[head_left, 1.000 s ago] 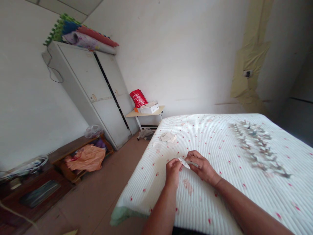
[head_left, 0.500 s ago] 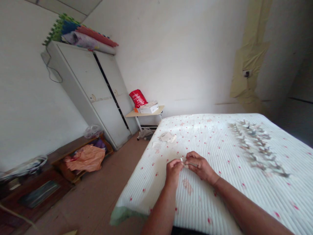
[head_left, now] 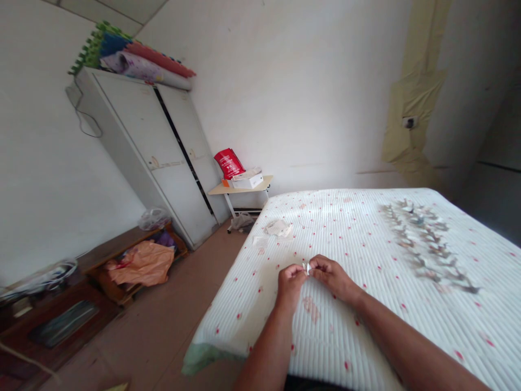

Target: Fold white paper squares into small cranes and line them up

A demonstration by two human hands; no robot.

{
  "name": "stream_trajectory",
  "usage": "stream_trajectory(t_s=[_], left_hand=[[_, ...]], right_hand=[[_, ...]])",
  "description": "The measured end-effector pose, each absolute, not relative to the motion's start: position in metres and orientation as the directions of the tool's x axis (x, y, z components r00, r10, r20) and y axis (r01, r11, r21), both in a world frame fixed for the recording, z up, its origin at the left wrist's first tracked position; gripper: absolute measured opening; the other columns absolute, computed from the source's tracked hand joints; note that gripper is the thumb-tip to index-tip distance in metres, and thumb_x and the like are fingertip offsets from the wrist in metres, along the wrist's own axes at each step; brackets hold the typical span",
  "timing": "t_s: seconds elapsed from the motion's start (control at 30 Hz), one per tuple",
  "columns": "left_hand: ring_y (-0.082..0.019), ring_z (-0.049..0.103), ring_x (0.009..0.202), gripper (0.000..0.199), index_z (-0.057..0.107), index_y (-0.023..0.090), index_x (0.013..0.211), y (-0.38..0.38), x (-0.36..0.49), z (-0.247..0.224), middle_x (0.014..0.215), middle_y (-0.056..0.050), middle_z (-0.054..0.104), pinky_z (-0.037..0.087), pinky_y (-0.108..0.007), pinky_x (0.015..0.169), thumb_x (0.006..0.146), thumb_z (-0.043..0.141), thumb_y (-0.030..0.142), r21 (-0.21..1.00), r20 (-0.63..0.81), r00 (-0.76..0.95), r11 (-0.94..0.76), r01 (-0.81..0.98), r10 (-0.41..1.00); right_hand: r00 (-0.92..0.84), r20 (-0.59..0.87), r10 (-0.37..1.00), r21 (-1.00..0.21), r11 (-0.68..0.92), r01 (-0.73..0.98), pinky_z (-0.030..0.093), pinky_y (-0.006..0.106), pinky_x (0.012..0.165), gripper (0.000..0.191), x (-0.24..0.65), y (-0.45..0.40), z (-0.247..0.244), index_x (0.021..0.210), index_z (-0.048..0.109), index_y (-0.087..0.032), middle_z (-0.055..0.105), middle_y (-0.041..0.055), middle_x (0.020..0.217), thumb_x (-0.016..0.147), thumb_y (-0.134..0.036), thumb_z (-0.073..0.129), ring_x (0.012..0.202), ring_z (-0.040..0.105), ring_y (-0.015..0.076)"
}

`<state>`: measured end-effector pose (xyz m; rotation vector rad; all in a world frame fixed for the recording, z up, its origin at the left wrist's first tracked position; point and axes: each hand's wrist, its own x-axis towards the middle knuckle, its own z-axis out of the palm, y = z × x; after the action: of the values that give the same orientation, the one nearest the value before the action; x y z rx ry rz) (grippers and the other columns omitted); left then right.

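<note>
Over the quilt-covered bed (head_left: 350,233), my left hand (head_left: 290,281) and my right hand (head_left: 332,276) meet with their fingertips close together. Between them is a small white piece of folded paper (head_left: 307,268), pinched from both sides. Its exact shape is too small to make out and partly covered by the fingers. Beyond my hands, to the left, lie some loose sheets of paper (head_left: 278,228). To the right, several small figures that look like folded paper birds (head_left: 437,247) stand in rows, blurred.
Behind the bed's left corner, a small table (head_left: 220,189) holds a red bag (head_left: 229,163) and a white box (head_left: 249,181). A grey cabinet (head_left: 134,130) with rolled mats (head_left: 152,69) on top leans in view. An orange plastic bag (head_left: 142,262) hangs over low wooden furniture.
My right fingers have closed in and shifted slightly around the folded paper, and more of its white surface shows between my hands. The view has barely moved.
</note>
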<state>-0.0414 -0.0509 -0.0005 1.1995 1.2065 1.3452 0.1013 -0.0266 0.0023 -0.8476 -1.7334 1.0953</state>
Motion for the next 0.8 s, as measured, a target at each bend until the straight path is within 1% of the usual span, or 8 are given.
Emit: stream_trajectory(t_s=[0.1, 0.2, 0.37, 0.57, 0.8], left_hand=[[-0.008, 0.034, 0.053, 0.012, 0.056, 0.013, 0.056, -0.0497, -0.0418, -0.0035, 0.049, 0.005, 0.04, 0.025, -0.02, 0.051, 0.062, 0.057, 0.023, 0.995, 0.096, -0.091, -0.098, -0.018, 0.991], [-0.008, 0.034, 0.053, 0.012, 0.055, 0.013, 0.055, -0.0483, -0.0412, -0.0068, 0.049, 0.005, 0.039, 0.024, -0.02, 0.051, 0.062, 0.056, 0.023, 0.993, 0.114, -0.119, -0.116, -0.018, 0.986], [-0.007, 0.033, 0.051, 0.014, 0.054, 0.013, 0.052, -0.0466, -0.0394, -0.0084, 0.048, 0.005, 0.038, 0.023, -0.02, 0.05, 0.059, 0.058, 0.025, 0.996, 0.077, -0.156, -0.083, -0.034, 0.985], [-0.007, 0.033, 0.051, 0.014, 0.056, 0.013, 0.054, -0.0489, -0.0393, -0.0051, 0.048, 0.006, 0.039, 0.024, -0.02, 0.051, 0.06, 0.058, 0.025, 0.995, 0.078, -0.152, -0.086, -0.042, 0.985], [-0.007, 0.033, 0.052, 0.013, 0.058, 0.012, 0.059, -0.0495, -0.0398, -0.0055, 0.051, 0.005, 0.041, 0.025, -0.02, 0.052, 0.061, 0.059, 0.025, 0.995, 0.097, -0.1, -0.1, -0.023, 0.99]], right_hand=[[-0.356, 0.231, 0.906, -0.965, 0.259, 0.035, 0.038, 0.026, 0.064, 0.022, 0.0985, -0.0263, 0.0009, 0.071, 0.056, -0.019, 0.054, -0.0013, 0.067, 0.072, -0.041, 0.057, 0.066, 0.05, 0.0136], [-0.338, 0.193, 0.921, -0.979, 0.202, -0.009, 0.037, 0.026, 0.062, 0.021, 0.0961, -0.0258, 0.0001, 0.07, 0.056, -0.018, 0.054, -0.0022, 0.064, 0.07, -0.039, 0.058, 0.062, 0.048, 0.0123], [-0.287, 0.176, 0.942, -0.984, 0.173, -0.034, 0.033, 0.023, 0.055, 0.019, 0.0941, -0.0246, -0.0035, 0.067, 0.056, -0.017, 0.051, -0.0039, 0.058, 0.068, -0.036, 0.059, 0.055, 0.042, 0.0095], [-0.283, 0.13, 0.95, -0.992, 0.122, -0.045, 0.026, 0.022, 0.049, 0.02, 0.0946, -0.0241, -0.0064, 0.067, 0.056, -0.017, 0.044, -0.0059, 0.052, 0.067, -0.036, 0.06, 0.049, 0.034, 0.0073], [-0.282, 0.098, 0.954, -0.993, 0.077, -0.085, 0.027, 0.022, 0.05, 0.02, 0.0969, -0.0245, -0.0023, 0.065, 0.057, -0.017, 0.046, -0.006, 0.051, 0.065, -0.036, 0.063, 0.049, 0.036, 0.0078]])
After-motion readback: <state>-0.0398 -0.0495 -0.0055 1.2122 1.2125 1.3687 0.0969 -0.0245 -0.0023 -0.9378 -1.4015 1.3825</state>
